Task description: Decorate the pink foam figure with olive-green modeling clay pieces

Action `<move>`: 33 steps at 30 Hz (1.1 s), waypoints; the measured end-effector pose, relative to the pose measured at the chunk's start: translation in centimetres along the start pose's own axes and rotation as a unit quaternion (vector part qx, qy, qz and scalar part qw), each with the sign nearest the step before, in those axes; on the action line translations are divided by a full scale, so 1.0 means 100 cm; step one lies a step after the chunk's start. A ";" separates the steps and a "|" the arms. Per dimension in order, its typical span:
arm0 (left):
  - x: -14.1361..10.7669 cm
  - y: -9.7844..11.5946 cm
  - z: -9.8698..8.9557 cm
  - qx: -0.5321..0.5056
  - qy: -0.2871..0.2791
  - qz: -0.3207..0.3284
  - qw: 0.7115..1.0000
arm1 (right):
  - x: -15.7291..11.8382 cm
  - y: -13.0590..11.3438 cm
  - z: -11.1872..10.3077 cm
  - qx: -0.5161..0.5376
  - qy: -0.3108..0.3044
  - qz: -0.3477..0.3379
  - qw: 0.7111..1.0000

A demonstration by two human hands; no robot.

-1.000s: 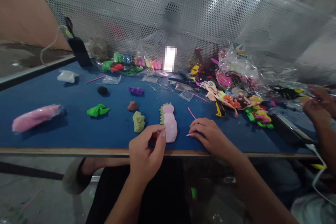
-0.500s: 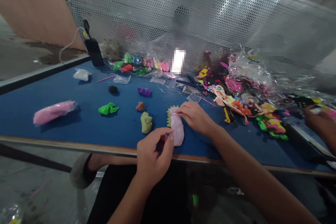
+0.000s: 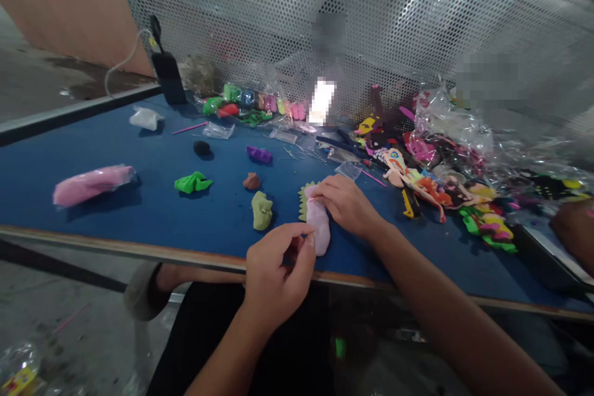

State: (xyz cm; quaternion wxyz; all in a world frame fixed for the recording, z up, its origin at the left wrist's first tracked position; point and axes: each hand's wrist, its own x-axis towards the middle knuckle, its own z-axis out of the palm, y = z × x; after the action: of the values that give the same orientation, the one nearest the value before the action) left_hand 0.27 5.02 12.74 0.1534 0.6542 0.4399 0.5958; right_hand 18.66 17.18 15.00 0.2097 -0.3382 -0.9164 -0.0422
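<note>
Clay figure [image 3: 318, 223] under right fingers [image 3: 325, 195].

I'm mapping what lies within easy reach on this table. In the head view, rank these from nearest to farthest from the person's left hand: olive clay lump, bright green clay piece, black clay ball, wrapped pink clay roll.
From the left hand:
1. Olive clay lump, just above-left of it.
2. Bright green clay piece, farther left.
3. Black clay ball, behind the green piece.
4. Wrapped pink clay roll, far left.

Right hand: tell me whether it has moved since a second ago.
Yes. The right hand has gone from the table beside the pink clay figure up onto the figure's top end, next to its green spikes.
</note>
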 end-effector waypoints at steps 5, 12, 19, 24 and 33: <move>0.000 -0.001 0.001 0.003 0.005 0.002 1.000 | 0.002 -0.001 0.000 -0.005 0.006 0.005 1.000; 0.000 -0.002 0.003 0.005 0.005 -0.003 1.000 | 0.004 -0.002 0.003 -0.003 0.014 0.011 1.000; 0.010 0.002 -0.003 0.034 -0.019 -0.021 0.999 | 0.000 -0.007 -0.002 -0.053 -0.016 0.006 0.998; 0.049 -0.002 -0.016 0.270 -0.124 0.091 0.950 | -0.002 -0.007 -0.003 -0.083 -0.022 0.000 0.996; 0.073 -0.032 -0.013 0.395 -0.260 0.162 0.866 | 0.000 -0.006 0.000 -0.042 -0.012 0.022 0.999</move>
State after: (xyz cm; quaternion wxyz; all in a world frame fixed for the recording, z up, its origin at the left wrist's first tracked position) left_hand -2.85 11.99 15.39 -0.1074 0.8536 0.4703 0.1967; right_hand 18.28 16.75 15.08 0.1855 -0.3669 -0.9087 -0.0723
